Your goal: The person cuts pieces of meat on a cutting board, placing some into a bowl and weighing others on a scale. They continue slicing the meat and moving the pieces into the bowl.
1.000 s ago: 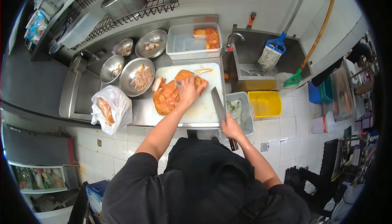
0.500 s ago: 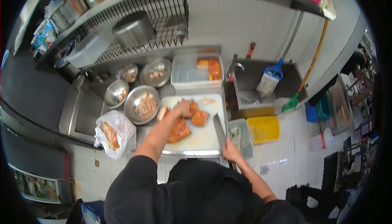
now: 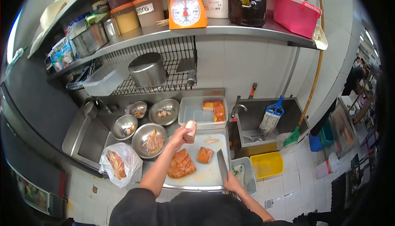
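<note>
My left hand [image 3: 179, 138] is raised over the upper left of the white cutting board [image 3: 205, 170], closed on a piece of meat [image 3: 190, 130] with a pale end. On the board lie a large reddish-orange slab of meat [image 3: 181, 164], a smaller block [image 3: 205, 154] and a thin pale strip [image 3: 212, 141]. At the board's right edge my right hand [image 3: 233, 182] grips a knife [image 3: 222, 164], its blade pointing away from me. Behind the board, a clear plastic container [image 3: 191, 118] holds orange-coated pieces at its right end.
Left of the board stand several steel bowls, one with shredded meat [image 3: 153, 143], and a plastic bag [image 3: 120, 164] with meat. A sink [image 3: 255, 123] holds a mop. A yellow tub [image 3: 267, 165] sits at right. Overhead, a shelf [image 3: 230, 29] carries an orange scale [image 3: 187, 12].
My left hand has lifted off the board with a piece of meat in it. The view has tilted up, showing more of the shelf. My right hand still holds the knife.
</note>
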Demonstrator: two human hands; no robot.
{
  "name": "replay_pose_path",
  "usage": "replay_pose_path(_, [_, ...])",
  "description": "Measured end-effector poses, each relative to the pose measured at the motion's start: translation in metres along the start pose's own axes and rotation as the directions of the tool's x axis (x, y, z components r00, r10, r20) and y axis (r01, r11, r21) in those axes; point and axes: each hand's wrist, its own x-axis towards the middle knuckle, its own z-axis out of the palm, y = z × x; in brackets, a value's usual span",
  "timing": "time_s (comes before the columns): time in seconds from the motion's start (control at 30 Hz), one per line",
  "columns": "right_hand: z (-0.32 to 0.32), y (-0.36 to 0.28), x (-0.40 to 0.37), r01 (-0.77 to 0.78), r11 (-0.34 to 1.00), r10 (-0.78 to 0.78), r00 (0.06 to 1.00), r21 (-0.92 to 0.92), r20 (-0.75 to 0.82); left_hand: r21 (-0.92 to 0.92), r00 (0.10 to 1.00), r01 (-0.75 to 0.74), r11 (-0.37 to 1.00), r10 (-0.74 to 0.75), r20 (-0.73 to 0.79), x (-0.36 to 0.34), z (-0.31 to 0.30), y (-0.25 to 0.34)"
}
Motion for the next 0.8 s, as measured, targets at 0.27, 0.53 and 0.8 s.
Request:
replay_pose_path(0.27, [0.004,0.003,0.01,-0.109,0.993,0.109,0.994,0.035,0.001,-0.228,0.303,-0.87,0.438,0.839,0.452,-0.102,0.124,0.417])
replay_pose_path(0.53, [-0.016,-0.009,-0.039,-0.051,0.951,0.083,0.992,0.306,-0.092,0.736,0.442,-0.676,-0.047,0.773,0.455,-0.046,0.186,0.57])
replay_pose_path(0.8, [-0.026,0.023,-0.067,-0.169,0.925,0.109,0.976,0.341,0.189,0.884,0.71,-0.464,0.053,0.619,0.336,-0.022,0.189,0.582])
